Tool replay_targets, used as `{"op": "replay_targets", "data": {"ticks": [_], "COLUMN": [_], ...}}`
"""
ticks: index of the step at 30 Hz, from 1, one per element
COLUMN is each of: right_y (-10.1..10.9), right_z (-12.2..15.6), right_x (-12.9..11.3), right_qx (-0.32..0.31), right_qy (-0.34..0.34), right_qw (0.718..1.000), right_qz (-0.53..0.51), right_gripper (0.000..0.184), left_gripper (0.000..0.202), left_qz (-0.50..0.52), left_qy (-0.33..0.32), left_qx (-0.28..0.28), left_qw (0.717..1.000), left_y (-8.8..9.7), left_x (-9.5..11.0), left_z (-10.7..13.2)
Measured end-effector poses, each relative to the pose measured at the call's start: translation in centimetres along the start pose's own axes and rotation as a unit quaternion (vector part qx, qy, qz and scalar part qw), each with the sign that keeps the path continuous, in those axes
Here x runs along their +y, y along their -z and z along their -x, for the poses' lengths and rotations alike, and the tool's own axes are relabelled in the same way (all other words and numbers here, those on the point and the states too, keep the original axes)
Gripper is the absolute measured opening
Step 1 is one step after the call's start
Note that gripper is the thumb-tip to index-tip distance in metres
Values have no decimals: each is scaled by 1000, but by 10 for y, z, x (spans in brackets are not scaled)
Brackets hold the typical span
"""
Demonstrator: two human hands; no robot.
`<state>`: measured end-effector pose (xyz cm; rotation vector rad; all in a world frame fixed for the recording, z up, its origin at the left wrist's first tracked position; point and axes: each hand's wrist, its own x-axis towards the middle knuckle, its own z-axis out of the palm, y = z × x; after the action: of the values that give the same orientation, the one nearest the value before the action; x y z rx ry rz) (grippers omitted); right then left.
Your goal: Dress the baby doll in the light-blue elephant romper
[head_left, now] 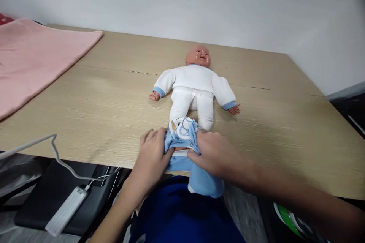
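Observation:
A baby doll (194, 79) lies face up on the table, head toward the wall, in a white top with blue cuffs. Its white cloth legs point toward me. At the end of its leg on my left is a pair of small blue fleece pants (182, 138) with a white cartoon print, bunched up at the opening. My left hand (154, 150) grips the left edge of this opening. The opposite edge is pinched in my right hand (212, 150). A blue, leg-like part (205, 180) of the garment hangs over the table's front edge.
A pink blanket (42, 60) covers the left end of the wooden table (285, 140). Below the front edge, a white power bank (67, 210) with a cable (68, 165) rests on a black chair (31, 212). A white wall (171, 3) stands behind.

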<state>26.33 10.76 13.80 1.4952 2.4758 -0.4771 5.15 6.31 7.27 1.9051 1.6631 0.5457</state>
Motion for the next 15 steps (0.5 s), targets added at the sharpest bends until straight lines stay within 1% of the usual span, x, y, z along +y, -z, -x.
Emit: {"op": "replay_targets", "data": {"ticks": [3,6,9,11,13,15], "right_y": [-1,-9,-21,-27,-30,-28], "right_z": [4,4,0,-3,-4,-6], "right_x": [-2,6,18,26,30,32], "right_qx": [-10,8,47,76,90,84], "right_qy": [9,41,104,130,126,118], "right_qw": [1000,999,993,988,986,985], "right_qz": [14,4,-22,-36,-57,-95], "right_gripper": [35,46,60,65,61,47], "left_gripper": [18,28,38,38,38,40], "left_qz": [50,108,149,170,185,193], "left_qy": [-38,-69,-61,-57,-61,-73], "left_qx": [-20,-36,-13,8,18,23], "left_qw": [998,991,987,984,981,978], "left_y": [-6,-10,-12,-11,-8,-4], "left_x": [-8,-16,-22,-25,-27,-30], "left_z": [-4,-4,-3,-2,-3,-6]}}
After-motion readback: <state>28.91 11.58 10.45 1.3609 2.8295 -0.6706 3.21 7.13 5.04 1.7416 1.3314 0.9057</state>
